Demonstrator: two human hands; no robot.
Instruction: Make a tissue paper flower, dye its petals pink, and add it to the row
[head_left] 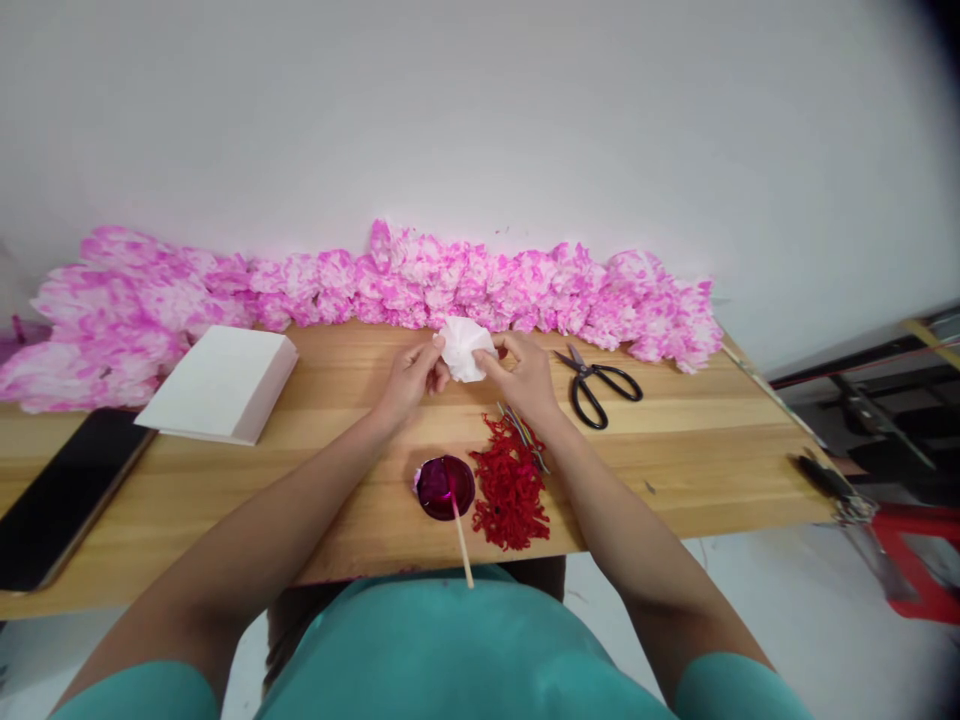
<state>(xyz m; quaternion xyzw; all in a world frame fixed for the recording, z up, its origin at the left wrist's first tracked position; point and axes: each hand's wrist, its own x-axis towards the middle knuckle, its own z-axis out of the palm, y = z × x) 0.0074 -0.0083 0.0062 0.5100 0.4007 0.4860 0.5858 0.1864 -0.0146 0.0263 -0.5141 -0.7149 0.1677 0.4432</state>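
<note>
A small white crumpled paper piece (466, 348) is held up between my two hands over the middle of the table. My left hand (414, 378) pinches its left edge, and my right hand (523, 374) pinches its right edge. Below them is a round dish of dark magenta liquid (435, 487) with a wooden stick (463, 543) leaning out toward me. Just right of the dish lies a pile of red strands (511, 487). Some thin metal pieces (529, 437) rest at the pile's top, partly under my right wrist.
Many pink and white paper flowers (450, 280) line the wall. Black-handled scissors (596, 385) lie right of my right hand. At the left are a white paper stack (225, 380) and a black phone (71, 500). A red stool (919, 560) stands beyond the table's right end.
</note>
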